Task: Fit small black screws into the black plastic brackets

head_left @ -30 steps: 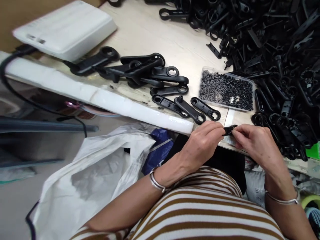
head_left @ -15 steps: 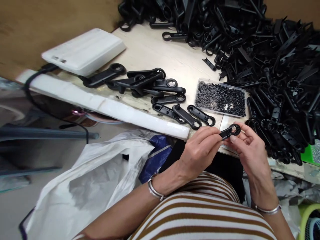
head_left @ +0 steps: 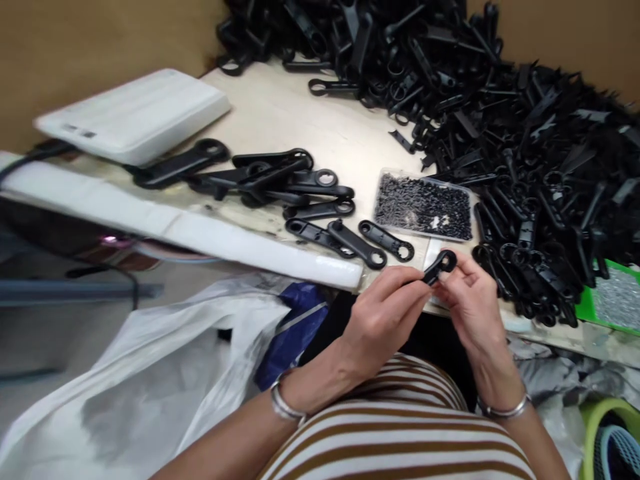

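A black plastic arm with a ring end is held between both hands at the table's front edge. My left hand pinches its narrow end, which the fingers partly cover. At the ring end, my right hand grips with thumb and fingers. Just beyond the hands lies a clear tray full of tiny black parts. Several similar black arms rest to its left, some with their hollow ribbed side up.
A large heap of black plastic parts covers the back and right of the table. A white flat box stands at the left. At the right edge is a green tray of small shiny pieces. White sacking hangs below left.
The held arm has been turned, its ring now tilted more edge-on. My view has shifted right, so the table and hands appear further left. Both hands keep their hold.
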The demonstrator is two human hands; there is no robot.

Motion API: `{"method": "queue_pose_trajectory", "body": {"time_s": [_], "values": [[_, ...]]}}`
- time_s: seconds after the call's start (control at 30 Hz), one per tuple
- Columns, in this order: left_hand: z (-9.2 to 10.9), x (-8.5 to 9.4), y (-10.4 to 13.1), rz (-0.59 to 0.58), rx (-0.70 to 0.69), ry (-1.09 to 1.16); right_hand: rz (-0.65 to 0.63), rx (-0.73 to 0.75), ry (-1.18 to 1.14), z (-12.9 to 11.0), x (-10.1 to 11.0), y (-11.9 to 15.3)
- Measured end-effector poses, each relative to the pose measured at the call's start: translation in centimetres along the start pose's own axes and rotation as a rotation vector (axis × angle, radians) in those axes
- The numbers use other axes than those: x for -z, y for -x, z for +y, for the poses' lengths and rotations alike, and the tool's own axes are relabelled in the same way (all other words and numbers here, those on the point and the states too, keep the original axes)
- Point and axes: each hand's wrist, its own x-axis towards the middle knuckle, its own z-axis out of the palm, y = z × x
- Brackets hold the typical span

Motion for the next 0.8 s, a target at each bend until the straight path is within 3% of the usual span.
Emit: {"method": "queue_pose_trajectory", "body": {"time_s": [0.27,0.37,0.43,0.53,0.63,0.7,0.8], "values": [[0.3,-0.2,0.1,-0.038,-0.023,-0.035,-0.128,0.062,0.017,-0.2,0.3,0.2],[0.5,0.3,-0.2,-0.121,-0.099,0.070,-0.126,0.069,0.056,-1.5,1.8,0.7],[0.4,1.0,-0.6,-0.156,-0.150,0.119,-0.053,0.139,0.120,-2.9,3.7,1.2],[-0.3,2.4,-1.1,-0.112,-0.180,0.068,0.159,0.337,0.335,-5.7,7.6,1.7],[-1.9,3.6,-1.6,-0.018,-0.198,-0.073,0.367,0.560,0.694,-8.3,11.1,1.6],[-3.2,4.3,-1.8,0.019,-0.193,-0.174,0.401,0.633,0.980,-9.5,12.5,0.9],[-4.5,5.0,-2.2,0.022,-0.210,-0.300,0.299,0.717,1.320,-10.3,12.8,-0.8]]}}
